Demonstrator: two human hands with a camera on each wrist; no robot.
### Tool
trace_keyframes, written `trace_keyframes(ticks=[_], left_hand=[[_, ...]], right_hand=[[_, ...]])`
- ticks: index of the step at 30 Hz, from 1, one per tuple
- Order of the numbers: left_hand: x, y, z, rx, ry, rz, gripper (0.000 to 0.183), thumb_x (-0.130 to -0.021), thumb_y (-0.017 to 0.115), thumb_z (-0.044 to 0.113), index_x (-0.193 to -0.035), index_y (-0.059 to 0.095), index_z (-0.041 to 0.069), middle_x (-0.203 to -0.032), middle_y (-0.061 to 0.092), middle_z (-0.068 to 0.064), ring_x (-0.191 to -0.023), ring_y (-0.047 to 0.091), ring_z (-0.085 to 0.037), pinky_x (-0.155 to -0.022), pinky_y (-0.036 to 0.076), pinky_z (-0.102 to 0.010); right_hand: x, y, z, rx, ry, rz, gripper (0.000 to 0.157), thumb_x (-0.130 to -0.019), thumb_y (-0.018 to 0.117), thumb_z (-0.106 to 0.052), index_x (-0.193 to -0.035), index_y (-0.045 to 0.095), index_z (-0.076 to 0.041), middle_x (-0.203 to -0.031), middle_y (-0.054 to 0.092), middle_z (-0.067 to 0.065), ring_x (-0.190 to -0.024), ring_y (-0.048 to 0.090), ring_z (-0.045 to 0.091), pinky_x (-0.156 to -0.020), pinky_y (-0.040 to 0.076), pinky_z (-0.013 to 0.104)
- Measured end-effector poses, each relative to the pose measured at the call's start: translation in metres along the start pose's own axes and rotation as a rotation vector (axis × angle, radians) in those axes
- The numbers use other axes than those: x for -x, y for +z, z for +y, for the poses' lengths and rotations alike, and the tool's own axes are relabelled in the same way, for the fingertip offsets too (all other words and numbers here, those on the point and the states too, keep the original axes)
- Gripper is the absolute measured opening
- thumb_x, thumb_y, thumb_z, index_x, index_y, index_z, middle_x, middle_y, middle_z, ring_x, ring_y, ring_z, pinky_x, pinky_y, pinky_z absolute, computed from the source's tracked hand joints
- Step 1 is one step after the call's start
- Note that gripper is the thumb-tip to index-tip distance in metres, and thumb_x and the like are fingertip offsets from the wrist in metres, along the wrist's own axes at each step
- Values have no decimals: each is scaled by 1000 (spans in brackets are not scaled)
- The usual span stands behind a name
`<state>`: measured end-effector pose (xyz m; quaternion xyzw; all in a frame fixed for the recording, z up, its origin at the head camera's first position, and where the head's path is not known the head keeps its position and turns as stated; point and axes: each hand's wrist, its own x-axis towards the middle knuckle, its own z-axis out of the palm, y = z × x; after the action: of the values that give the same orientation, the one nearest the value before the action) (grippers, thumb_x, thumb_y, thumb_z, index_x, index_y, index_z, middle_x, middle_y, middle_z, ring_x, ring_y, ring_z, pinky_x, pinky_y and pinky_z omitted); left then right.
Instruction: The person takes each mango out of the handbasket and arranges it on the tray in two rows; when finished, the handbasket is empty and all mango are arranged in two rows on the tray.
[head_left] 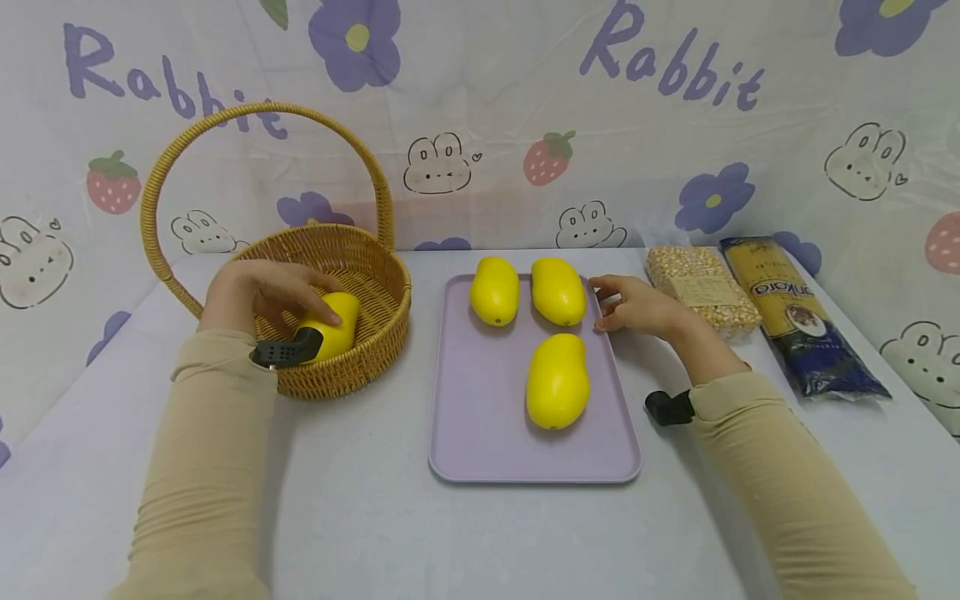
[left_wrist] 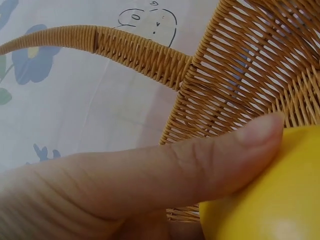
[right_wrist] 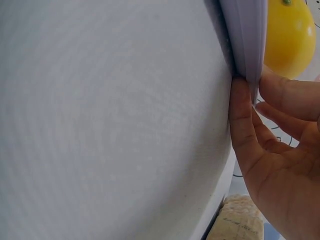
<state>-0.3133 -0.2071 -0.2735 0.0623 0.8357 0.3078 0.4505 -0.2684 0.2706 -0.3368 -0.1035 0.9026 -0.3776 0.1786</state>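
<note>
Inside the wicker basket, my left hand holds a yellow mango. The left wrist view shows the thumb laid along that mango, near the woven wall. At the far right corner of the lilac tray, my right hand pinches the rim. The right wrist view has the thumb on one side of the tray edge and fingers on the other. Three more mangoes lie on the tray: one at back left, one at back right, one nearer the front.
The basket's tall arched handle rises above my left hand. Right of the tray lie a clear bag of corn kernels and a yellow and blue packet. A printed cloth hangs behind the table.
</note>
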Motion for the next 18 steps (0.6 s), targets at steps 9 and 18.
trace_keyframes(ticks=[9,18], left_hand=[[4,-2,11,15,31,-2,92,-91,70,30,-158,9,15,-156,22,-20,-143,33,-39,-118,36,-53],[22,-1,41,35,290,129,72,-93,67,26,-151,25,18,-154,26,-11,-132,41,-30,-114,42,-50]], right_hand=[[-2,1,1,3,3,-3,76,-90,63,-2,-153,22,8,-150,33,35,-129,46,45,-112,40,57],[0,0,-1,13,2,4,75,-90,63,-3,-153,23,7,-150,34,34,-126,47,43,-111,41,55]])
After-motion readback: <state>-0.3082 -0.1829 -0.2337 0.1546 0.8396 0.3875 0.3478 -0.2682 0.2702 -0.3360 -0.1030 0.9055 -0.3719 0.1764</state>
